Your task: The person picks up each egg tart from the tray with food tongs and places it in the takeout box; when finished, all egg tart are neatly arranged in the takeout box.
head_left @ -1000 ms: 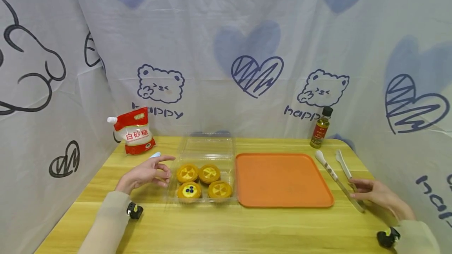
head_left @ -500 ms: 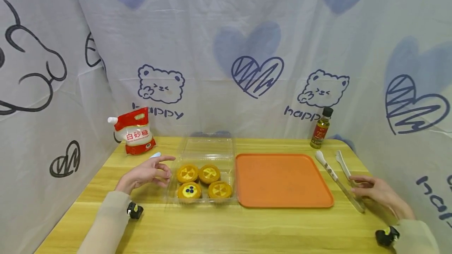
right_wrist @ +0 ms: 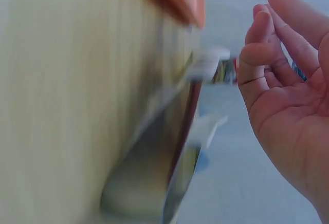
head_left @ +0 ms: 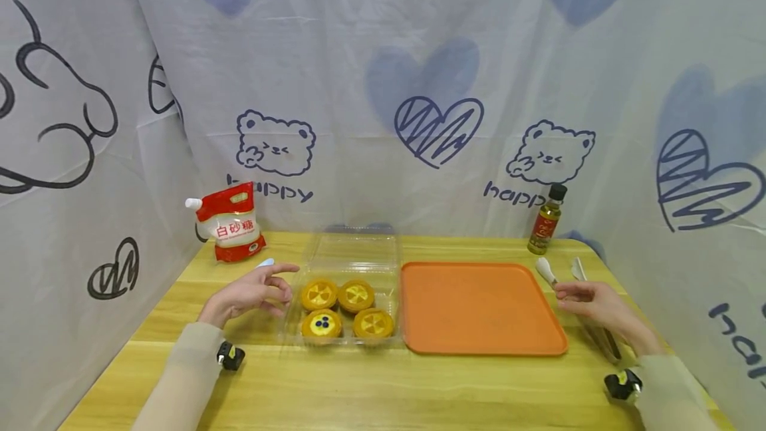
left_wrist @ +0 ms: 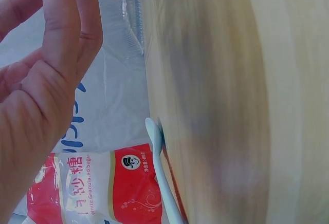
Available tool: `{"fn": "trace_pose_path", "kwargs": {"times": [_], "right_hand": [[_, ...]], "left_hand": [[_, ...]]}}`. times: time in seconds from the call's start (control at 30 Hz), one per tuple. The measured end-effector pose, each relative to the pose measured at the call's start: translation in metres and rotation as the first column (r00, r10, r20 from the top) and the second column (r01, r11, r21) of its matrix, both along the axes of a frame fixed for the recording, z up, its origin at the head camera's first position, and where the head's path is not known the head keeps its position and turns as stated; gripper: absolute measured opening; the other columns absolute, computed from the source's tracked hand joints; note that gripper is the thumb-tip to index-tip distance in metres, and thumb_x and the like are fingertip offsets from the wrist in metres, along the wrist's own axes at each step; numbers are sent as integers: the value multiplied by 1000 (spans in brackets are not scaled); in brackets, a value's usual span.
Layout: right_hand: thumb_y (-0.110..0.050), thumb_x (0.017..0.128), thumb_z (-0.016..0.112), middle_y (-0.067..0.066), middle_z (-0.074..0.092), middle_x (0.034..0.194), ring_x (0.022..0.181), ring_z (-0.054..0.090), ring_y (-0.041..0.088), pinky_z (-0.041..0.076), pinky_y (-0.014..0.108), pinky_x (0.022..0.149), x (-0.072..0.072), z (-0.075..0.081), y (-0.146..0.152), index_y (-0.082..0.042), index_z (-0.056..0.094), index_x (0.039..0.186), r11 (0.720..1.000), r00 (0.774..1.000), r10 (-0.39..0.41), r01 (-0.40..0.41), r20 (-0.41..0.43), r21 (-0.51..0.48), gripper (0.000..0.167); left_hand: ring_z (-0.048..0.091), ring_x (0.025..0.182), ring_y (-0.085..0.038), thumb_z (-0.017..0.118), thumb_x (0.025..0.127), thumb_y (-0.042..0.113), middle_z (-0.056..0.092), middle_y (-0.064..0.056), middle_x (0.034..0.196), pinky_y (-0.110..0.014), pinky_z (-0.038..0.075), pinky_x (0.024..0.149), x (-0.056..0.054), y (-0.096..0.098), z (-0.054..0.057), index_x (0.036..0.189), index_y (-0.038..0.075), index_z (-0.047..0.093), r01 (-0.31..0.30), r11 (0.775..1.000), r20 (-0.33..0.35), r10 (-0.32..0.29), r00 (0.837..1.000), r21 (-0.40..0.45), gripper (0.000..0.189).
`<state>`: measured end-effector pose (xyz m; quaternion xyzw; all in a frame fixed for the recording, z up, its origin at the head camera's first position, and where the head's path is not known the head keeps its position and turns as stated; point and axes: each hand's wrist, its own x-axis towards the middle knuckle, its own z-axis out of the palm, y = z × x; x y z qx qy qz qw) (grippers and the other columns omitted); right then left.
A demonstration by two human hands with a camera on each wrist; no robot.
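My right hand is over a pair of metal tongs with white tips, partly hiding them in the head view. In the right wrist view the fingers are loosely bent and hold nothing, apart from the blurred tongs. My left hand hovers by the left side of a clear plastic box with its lid raised, fingers loose and holding nothing. Several tarts sit in the box, one with blueberries. Beneath and behind that hand lies a pale blue spoon, mostly hidden in the head view.
An orange tray lies between the box and the tongs. A red and white bag of white sugar stands at the back left. At the back right is a small oil bottle with a black cap. Printed cloth surrounds the wooden table.
My right hand has shifted left and away from me, from the tongs' right side to above them. The left hand stays where it was, and the view has shifted slightly.
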<state>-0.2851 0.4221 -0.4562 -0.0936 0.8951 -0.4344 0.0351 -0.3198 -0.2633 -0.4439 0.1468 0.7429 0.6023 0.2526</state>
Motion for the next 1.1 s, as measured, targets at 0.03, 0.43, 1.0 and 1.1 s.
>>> {"fn": "trace_pose_path", "kwargs": {"times": [0.03, 0.43, 1.0, 1.1], "right_hand": [[-19, 91, 70, 26, 65, 118, 91, 64, -3, 57, 19, 77, -2, 1, -5, 8, 56, 131, 1000, 1000, 13, -13, 13, -14, 50], [-24, 92, 69, 26, 64, 125, 105, 68, 25, 59, 34, 85, -21, 11, -62, 8, 56, 131, 989, 986, 134, -127, 98, -70, 53], [-23, 93, 67, 24, 63, 126, 109, 63, 39, 57, 45, 83, -65, 10, -153, 3, 56, 133, 952, 948, 286, -264, 142, -152, 49], [-21, 94, 67, 24, 64, 125, 108, 63, 38, 57, 47, 84, -71, 12, -170, 3, 56, 133, 948, 946, 295, -273, 136, -161, 47]], "left_hand": [[64, 85, -22, 61, 92, 1, 59, -14, 99, -41, 62, 76, 0, 0, 0, 152, -1, 21, -3, 1000, 2, 3, 1000, 1, 72], [60, 93, -28, 60, 95, 12, 56, -21, 113, -41, 61, 74, 2, 4, 0, 144, 2, 39, -148, 982, -111, 136, 985, -115, 54], [61, 83, -30, 62, 96, 14, 68, -18, 100, -30, 54, 61, -16, 24, 6, 122, -2, 63, -405, 909, -363, 347, 865, -96, 31], [62, 83, -31, 62, 96, 16, 70, -17, 98, -30, 54, 59, -22, 26, 5, 120, -1, 65, -437, 896, -379, 377, 845, -81, 29]]}}
